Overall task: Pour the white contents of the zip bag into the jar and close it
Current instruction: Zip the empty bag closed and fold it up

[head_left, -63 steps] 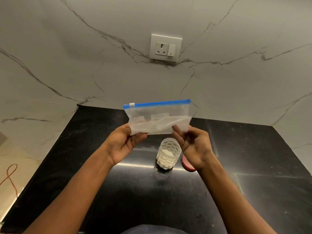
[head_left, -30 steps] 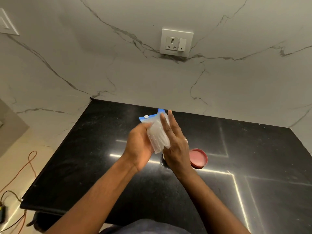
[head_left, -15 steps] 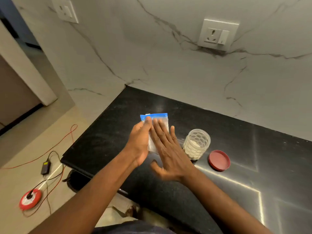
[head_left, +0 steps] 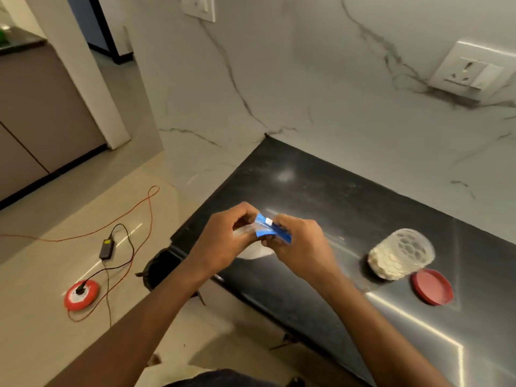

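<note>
A crumpled clear zip bag (head_left: 265, 230) with a blue zip strip and white slider is pinched between both hands above the counter's left front corner. My left hand (head_left: 223, 241) grips its left side and my right hand (head_left: 301, 241) grips the blue strip. A clear dimpled jar (head_left: 399, 258) holding white contents stands uncovered on the black counter (head_left: 321, 191), to the right of my hands. Its red lid (head_left: 432, 286) lies flat on the counter just right of the jar.
The marble wall carries a socket (head_left: 469, 71) behind the counter. Off the counter's left edge, the floor holds a red extension reel (head_left: 81, 294), a black adapter (head_left: 106, 248) and an orange cable (head_left: 134, 213). A dark bin (head_left: 159, 269) sits below the counter corner.
The flat bag has been folded and bunched small between both hands. The view has swung left, so jar and lid now sit at the right.
</note>
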Tool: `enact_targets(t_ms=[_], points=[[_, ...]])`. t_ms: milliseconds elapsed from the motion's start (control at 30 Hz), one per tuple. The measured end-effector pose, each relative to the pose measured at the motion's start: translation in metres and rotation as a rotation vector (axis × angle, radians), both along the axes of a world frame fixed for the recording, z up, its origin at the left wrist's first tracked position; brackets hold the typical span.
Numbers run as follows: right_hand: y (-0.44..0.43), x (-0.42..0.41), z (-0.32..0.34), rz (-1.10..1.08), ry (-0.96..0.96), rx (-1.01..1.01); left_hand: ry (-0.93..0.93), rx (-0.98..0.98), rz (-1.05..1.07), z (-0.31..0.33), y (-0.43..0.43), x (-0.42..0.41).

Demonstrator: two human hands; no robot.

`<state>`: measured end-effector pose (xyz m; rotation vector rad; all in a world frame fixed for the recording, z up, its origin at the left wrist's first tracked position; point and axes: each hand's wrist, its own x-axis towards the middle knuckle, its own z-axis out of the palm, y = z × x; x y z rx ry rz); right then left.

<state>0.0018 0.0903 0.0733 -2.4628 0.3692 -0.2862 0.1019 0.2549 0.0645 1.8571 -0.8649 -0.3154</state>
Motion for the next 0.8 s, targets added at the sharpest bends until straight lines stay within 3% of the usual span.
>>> enact_targets(t_ms=[67,267,500,800], points=[[0.039,0.030,-0.012,-0.058,-0.033,0.131,0.029,-0.044,0.067,-0.015,0.044,0.029],[0.155,0.121,-0.055,-0.327,-0.029,0.793,0.122,0.030,0.462,-0.080,0.184,0.111],[0.290,0.230,-0.149,-0.481,0.160,0.901,0.352,0.170,0.654,-0.161,0.300,0.191],[0.312,0.306,-0.395,-0.833,0.404,0.936,0.755,0.196,0.599,-0.317,0.298,0.248]])
